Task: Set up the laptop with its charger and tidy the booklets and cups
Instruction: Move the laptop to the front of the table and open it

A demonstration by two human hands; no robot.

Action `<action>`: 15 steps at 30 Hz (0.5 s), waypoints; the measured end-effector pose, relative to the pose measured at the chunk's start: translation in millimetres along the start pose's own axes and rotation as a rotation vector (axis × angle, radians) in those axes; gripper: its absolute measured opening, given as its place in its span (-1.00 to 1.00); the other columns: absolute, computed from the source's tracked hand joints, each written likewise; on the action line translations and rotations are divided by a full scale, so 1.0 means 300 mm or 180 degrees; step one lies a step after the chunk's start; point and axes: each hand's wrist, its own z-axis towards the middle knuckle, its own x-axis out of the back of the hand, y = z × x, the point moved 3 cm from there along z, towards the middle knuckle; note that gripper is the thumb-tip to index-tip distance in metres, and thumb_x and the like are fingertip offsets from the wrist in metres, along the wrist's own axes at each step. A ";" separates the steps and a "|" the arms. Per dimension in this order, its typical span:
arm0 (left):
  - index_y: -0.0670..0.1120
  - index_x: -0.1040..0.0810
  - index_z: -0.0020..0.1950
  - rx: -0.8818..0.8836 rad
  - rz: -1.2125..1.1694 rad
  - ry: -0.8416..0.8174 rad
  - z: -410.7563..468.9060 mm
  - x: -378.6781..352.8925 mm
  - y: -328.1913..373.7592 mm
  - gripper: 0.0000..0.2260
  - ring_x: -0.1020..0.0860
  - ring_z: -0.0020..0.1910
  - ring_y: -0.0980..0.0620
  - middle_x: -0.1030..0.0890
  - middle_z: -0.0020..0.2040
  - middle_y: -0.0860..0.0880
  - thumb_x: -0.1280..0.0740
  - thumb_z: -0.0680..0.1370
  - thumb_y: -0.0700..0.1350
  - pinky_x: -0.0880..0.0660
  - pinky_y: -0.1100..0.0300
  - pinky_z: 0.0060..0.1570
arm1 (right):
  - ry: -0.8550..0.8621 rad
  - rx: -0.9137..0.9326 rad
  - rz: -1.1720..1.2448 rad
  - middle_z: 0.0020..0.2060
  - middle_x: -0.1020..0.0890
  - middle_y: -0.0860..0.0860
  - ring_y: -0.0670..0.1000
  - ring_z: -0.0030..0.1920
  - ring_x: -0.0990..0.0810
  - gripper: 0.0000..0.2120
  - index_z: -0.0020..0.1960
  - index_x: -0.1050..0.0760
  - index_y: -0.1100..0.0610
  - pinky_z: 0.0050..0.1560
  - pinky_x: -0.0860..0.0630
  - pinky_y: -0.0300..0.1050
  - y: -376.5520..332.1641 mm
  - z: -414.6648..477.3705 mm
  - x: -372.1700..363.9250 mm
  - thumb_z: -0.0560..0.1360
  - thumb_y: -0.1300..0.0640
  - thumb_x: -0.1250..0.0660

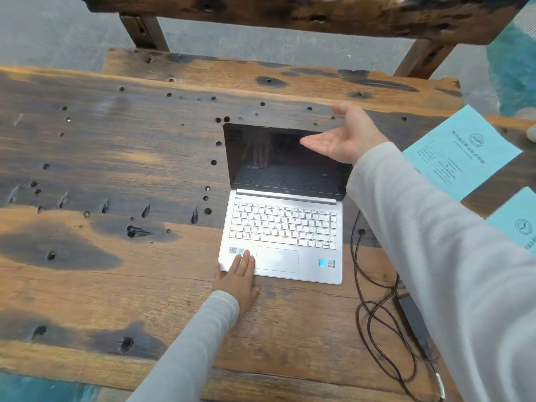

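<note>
A silver laptop [282, 227] stands open on the wooden table [116, 169], its screen dark. My left hand [239, 278] lies flat on the laptop's front left corner, fingers on the palm rest. In front of the screen's upper right part my right hand [343, 137] hovers, palm up and fingers spread, holding nothing. The black charger brick [413, 317] and its coiled cable [374, 300] lie on the table to the right of the laptop, partly hidden by my right sleeve. Two light blue booklets [461, 152] [519, 221] lie at the right edge.
A dark wooden bench [290, 13] stands beyond the table's far edge. The table surface is rough, with many holes and dark stains. Teal flooring shows at the lower left and upper right. No cups are in view.
</note>
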 end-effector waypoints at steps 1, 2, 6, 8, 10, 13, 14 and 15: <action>-0.07 0.26 0.62 -0.0001 -0.0012 0.0001 -0.001 0.002 0.001 -0.34 0.22 0.60 -0.01 0.32 0.61 0.00 0.01 0.67 0.17 0.11 -0.31 0.50 | 0.0009 -0.0018 -0.0040 0.37 -0.32 0.55 0.48 0.29 -0.49 -0.27 0.59 0.01 0.32 0.26 -0.54 0.27 -0.008 0.010 -0.001 0.62 0.05 -0.27; -0.07 0.26 0.62 0.0001 -0.0019 0.0007 -0.002 0.002 0.001 -0.35 0.22 0.60 -0.01 0.32 0.61 0.00 0.02 0.67 0.17 0.11 -0.31 0.50 | 0.0017 -0.0026 -0.0093 0.36 -0.33 0.54 0.48 0.28 -0.50 -0.26 0.60 0.01 0.31 0.24 -0.56 0.27 -0.015 0.018 -0.004 0.61 0.03 -0.28; -0.06 0.26 0.62 0.0014 -0.0028 0.0006 -0.007 0.007 0.002 -0.35 0.23 0.60 0.01 0.32 0.61 0.01 0.03 0.67 0.17 0.12 -0.31 0.50 | 0.0126 0.0057 -0.0371 0.34 -0.38 0.52 0.44 0.22 -0.55 -0.24 0.61 -0.01 0.24 0.20 -0.59 0.22 -0.022 0.041 -0.018 0.59 -0.04 -0.29; -0.06 0.26 0.62 0.0016 -0.0040 -0.0010 -0.007 0.010 0.003 -0.35 0.23 0.60 0.01 0.31 0.61 0.02 0.02 0.68 0.16 0.12 -0.31 0.50 | 0.0152 0.0115 -0.0431 0.34 -0.39 0.52 0.43 0.20 -0.56 -0.24 0.61 -0.02 0.20 0.20 -0.60 0.21 -0.024 0.049 -0.021 0.59 -0.05 -0.30; -0.06 0.25 0.62 0.0034 -0.0044 -0.0030 -0.008 0.015 0.005 -0.35 0.22 0.60 0.01 0.31 0.62 0.02 0.01 0.68 0.15 0.12 -0.32 0.50 | 0.0151 0.0167 -0.0490 0.32 -0.40 0.53 0.43 0.15 -0.58 -0.25 0.62 -0.01 0.13 0.18 -0.61 0.21 -0.030 0.053 -0.020 0.59 -0.06 -0.30; -0.06 0.24 0.62 0.0045 -0.0027 -0.0028 -0.012 0.017 0.007 -0.36 0.22 0.60 0.02 0.31 0.62 0.02 0.00 0.68 0.14 0.11 -0.32 0.50 | 0.0114 0.0207 -0.0540 0.27 -0.42 0.55 0.44 0.10 -0.60 -0.27 0.62 -0.02 0.05 0.15 -0.62 0.22 -0.037 0.057 -0.017 0.58 -0.06 -0.30; -0.07 0.24 0.62 0.0045 -0.0021 -0.0018 -0.013 0.017 0.007 -0.36 0.22 0.60 0.01 0.31 0.62 0.02 0.00 0.68 0.13 0.11 -0.32 0.50 | 0.0110 0.0218 -0.0546 0.26 -0.43 0.55 0.44 0.10 -0.60 -0.28 0.62 -0.03 0.04 0.15 -0.62 0.22 -0.037 0.058 -0.017 0.58 -0.07 -0.30; -0.07 0.24 0.62 0.0047 -0.0018 -0.0010 -0.015 0.016 0.007 -0.36 0.22 0.60 0.01 0.31 0.62 0.02 0.00 0.68 0.13 0.11 -0.32 0.50 | 0.0105 0.0225 -0.0549 0.25 -0.43 0.55 0.43 0.11 -0.60 -0.29 0.61 -0.04 0.03 0.15 -0.62 0.22 -0.038 0.059 -0.017 0.58 -0.07 -0.30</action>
